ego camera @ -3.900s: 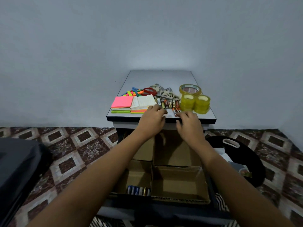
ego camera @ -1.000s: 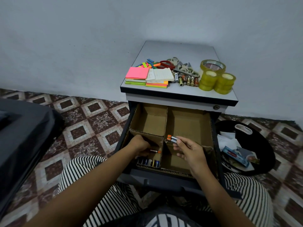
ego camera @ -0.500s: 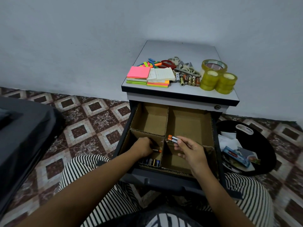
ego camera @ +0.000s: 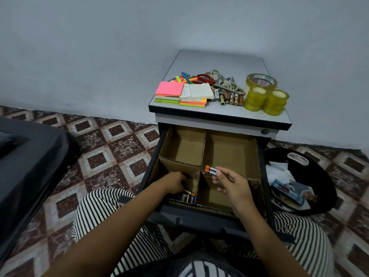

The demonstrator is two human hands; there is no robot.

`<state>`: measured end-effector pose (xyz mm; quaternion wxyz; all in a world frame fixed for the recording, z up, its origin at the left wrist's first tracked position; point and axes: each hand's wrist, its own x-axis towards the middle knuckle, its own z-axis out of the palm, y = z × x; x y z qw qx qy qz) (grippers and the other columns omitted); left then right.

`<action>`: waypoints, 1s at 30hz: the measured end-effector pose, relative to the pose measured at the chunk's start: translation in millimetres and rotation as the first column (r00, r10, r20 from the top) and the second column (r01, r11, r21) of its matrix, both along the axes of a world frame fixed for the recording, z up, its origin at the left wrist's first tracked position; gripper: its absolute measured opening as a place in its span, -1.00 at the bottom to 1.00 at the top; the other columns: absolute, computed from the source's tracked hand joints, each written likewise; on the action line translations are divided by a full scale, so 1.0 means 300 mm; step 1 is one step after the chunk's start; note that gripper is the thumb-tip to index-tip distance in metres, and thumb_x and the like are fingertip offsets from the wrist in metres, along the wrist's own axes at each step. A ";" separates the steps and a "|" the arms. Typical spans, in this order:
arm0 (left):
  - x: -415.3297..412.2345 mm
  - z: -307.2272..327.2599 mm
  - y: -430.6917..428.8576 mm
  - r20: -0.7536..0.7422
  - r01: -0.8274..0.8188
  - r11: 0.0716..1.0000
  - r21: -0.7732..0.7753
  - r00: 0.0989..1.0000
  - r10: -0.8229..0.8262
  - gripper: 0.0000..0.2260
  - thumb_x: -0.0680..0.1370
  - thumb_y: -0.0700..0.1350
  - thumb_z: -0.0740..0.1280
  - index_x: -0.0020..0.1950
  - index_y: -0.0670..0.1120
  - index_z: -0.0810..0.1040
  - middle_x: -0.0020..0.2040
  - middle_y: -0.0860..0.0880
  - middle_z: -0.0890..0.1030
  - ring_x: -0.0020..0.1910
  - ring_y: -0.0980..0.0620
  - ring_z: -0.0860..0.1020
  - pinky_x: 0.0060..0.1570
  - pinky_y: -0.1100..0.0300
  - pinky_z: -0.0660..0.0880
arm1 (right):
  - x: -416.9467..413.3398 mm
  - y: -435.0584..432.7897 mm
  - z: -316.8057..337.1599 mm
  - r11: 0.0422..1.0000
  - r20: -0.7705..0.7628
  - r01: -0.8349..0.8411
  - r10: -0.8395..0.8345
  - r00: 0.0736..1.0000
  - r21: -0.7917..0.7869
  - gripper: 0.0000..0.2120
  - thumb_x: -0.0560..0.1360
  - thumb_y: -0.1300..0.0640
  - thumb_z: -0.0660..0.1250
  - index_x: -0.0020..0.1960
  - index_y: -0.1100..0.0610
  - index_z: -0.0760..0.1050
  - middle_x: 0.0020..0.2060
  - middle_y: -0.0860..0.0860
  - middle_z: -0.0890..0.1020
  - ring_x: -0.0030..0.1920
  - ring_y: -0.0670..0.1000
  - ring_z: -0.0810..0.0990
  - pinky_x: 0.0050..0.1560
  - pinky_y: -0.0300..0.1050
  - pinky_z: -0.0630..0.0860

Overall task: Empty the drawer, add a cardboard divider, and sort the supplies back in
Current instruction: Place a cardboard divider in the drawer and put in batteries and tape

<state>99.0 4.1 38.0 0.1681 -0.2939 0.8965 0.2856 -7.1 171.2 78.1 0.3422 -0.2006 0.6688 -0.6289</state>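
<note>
**Batteries going into the front-left compartment**

The left hand (ego camera: 175, 183) is now sunk lower in the drawer (ego camera: 199, 216), inside the cardboard divider (ego camera: 202, 148), beside the stored batteries (ego camera: 187, 197). Whether it grips anything cannot be told. Two batteries (ego camera: 210, 170) are pinched, as before, in the right hand (ego camera: 232, 183). Sorting is judged barely begun. No writing is readable.

The divider (ego camera: 200, 154) is plain brown cardboard inside a dark grey drawer (ego camera: 199, 216), and the batteries (ego camera: 210, 170) held over it are silver-black with orange ends. On the white, black-edged top (ego camera: 219, 62) lie pink, green and orange notes (ego camera: 169, 89), red-handled scissors (ego camera: 205, 78) and yellow tape (ego camera: 266, 99). The floor (ego camera: 119, 144) is maroon-and-cream diamond tile, and the trousers (ego camera: 99, 208) are black-and-white striped.
</note>
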 end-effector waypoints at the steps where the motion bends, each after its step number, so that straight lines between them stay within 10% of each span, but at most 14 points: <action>1: 0.002 0.001 0.000 0.011 -0.003 1.000 0.003 1.000 0.003 -0.78 0.53 -0.20 0.29 0.15 -0.19 0.58 0.15 -0.17 0.59 0.13 -0.11 0.53 0.08 0.14 0.45 | 0.000 0.000 -0.001 1.000 -0.001 0.001 -0.001 1.000 0.002 -0.85 0.54 0.21 0.28 0.04 0.03 0.55 -0.16 0.00 0.64 -0.18 -0.11 0.60 -0.25 -0.31 0.51; 13: 0.028 0.076 0.003 -0.158 -0.131 0.978 0.162 0.975 0.157 -0.74 0.58 -0.26 0.16 0.19 -0.16 0.56 0.10 -0.08 0.58 -0.01 0.03 0.56 -0.05 0.28 0.46 | 0.002 0.004 0.004 1.000 -0.032 -0.013 0.014 0.999 0.008 -0.84 0.55 0.20 0.27 0.06 0.01 0.55 -0.14 0.00 0.65 -0.15 -0.10 0.60 -0.20 -0.26 0.50; 19: 0.033 0.171 0.056 -0.321 -0.268 0.762 0.590 0.788 0.526 -0.82 0.62 -0.21 0.16 0.07 -0.10 0.54 -0.11 0.01 0.60 -0.20 0.16 0.51 -0.29 0.36 0.42 | 0.007 0.008 0.001 0.996 -0.094 -0.077 0.080 0.992 0.037 -0.83 0.55 0.20 0.27 0.03 -0.04 0.54 -0.14 -0.04 0.65 -0.19 -0.18 0.60 -0.27 -0.37 0.47; 30: 0.021 0.183 0.090 -0.288 -0.208 0.611 0.763 0.737 0.611 -0.89 0.52 -0.30 0.32 -0.12 -0.13 0.62 -0.29 -0.03 0.57 -0.32 0.14 0.49 -0.34 0.35 0.44 | 0.013 0.015 0.000 0.980 -0.193 -0.193 0.199 0.961 0.051 -0.81 0.54 0.23 0.27 0.12 0.06 0.55 -0.12 -0.05 0.65 -0.23 -0.27 0.60 -0.24 -0.44 0.46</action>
